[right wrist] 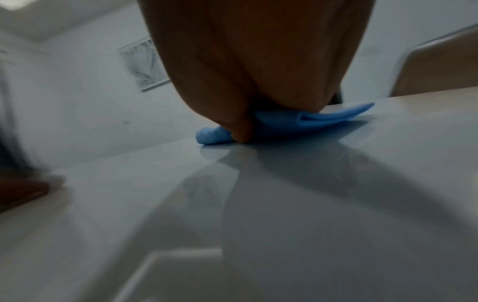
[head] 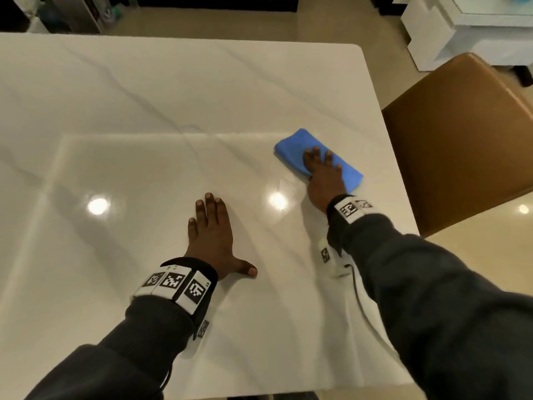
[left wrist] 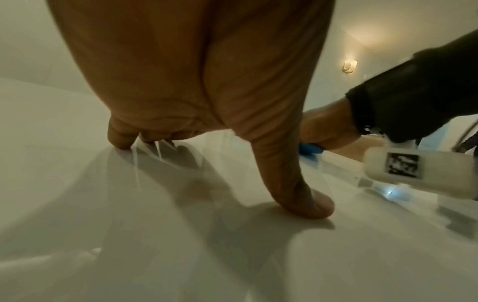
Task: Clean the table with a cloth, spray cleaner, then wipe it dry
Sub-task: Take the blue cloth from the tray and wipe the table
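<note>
Pressing blue cloth (head: 291,147) (no readable labels)

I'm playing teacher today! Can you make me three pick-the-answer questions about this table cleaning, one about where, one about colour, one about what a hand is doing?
1. Where is the cloth?
A. on the chair
B. on the table, right side
C. on the floor

2. What colour is the cloth?
A. red
B. green
C. blue

3. What is the left hand doing?
A. lying flat on the table
B. holding a bottle
C. making a fist

Answers: B, the right hand presses it near the table's right edge; C, it looks bright blue; A, its fingers are spread on the surface.
</note>
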